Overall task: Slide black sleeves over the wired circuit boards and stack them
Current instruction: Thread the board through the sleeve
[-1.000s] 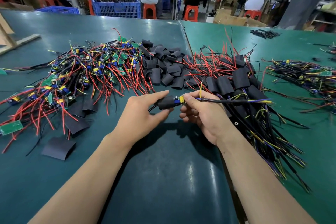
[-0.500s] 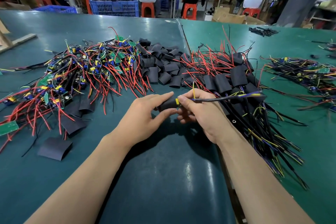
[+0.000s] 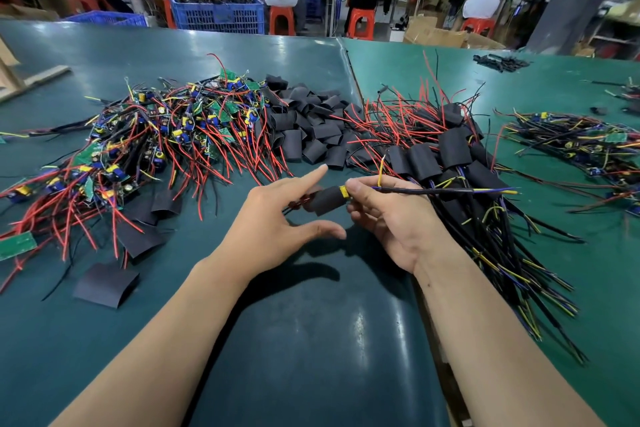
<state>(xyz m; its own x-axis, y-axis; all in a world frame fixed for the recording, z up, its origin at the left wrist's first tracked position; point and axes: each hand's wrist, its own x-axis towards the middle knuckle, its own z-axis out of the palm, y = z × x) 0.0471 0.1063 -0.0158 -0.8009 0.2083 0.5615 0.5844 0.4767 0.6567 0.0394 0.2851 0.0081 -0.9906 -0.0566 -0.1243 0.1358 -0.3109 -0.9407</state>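
Black sleeve point(image 3: 325, 200) now sits almost fully over the board between the hands, only a yellow part showing at its right end. Left hand point(image 3: 277, 218) has let go, its fingers point(image 3: 311, 175) spread open just beside it. Right hand point(image 3: 388, 215) still pinches the wire end, apparently at the board's edge, above the green surface point(image 3: 311, 340).

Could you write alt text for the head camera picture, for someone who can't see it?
A person's right hand pinches a wired circuit board in a black sleeve above a green table; the left hand is open beside it. Behind lie unsleeved boards, loose sleeves and finished ones.
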